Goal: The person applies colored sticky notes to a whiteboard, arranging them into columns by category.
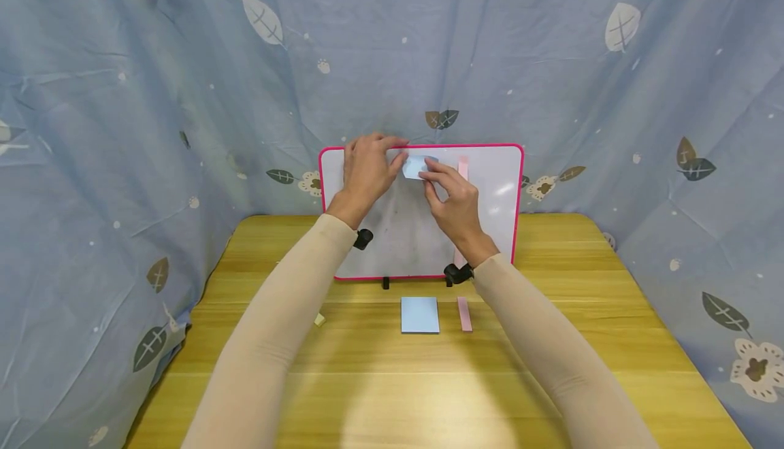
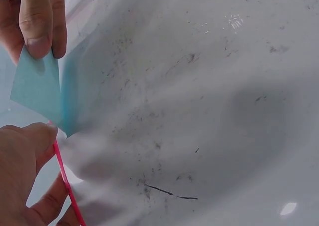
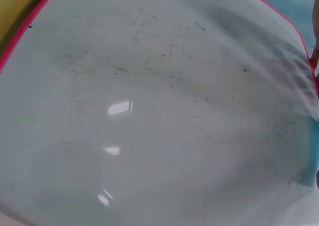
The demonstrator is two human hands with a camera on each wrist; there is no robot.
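Observation:
A whiteboard (image 1: pixel 398 231) with a pink rim stands upright on the table. My right hand (image 1: pixel 453 204) pinches a light blue sticky note (image 1: pixel 414 167) between thumb and fingers near the board's upper middle. In the left wrist view, the note (image 2: pixel 37 89) slants off the board, and its reflection shows on the glossy surface. My left hand (image 1: pixel 367 170) holds the board's top edge, fingers bent over the rim, its thumb beside the note's left end. Whether that thumb touches the note is hard to tell. The right wrist view mostly shows the smudged whiteboard (image 3: pixel 149 111).
A blue sticky-note pad (image 1: pixel 419 315) and a narrow pink pad (image 1: pixel 465 314) lie on the wooden table (image 1: pixel 392 388) before the board. A pink strip (image 1: pixel 463 167) runs down the board's right side. A small yellow piece (image 1: pixel 320 320) is partly behind the left sleeve. Patterned curtains (image 1: pixel 380 61) surround the table.

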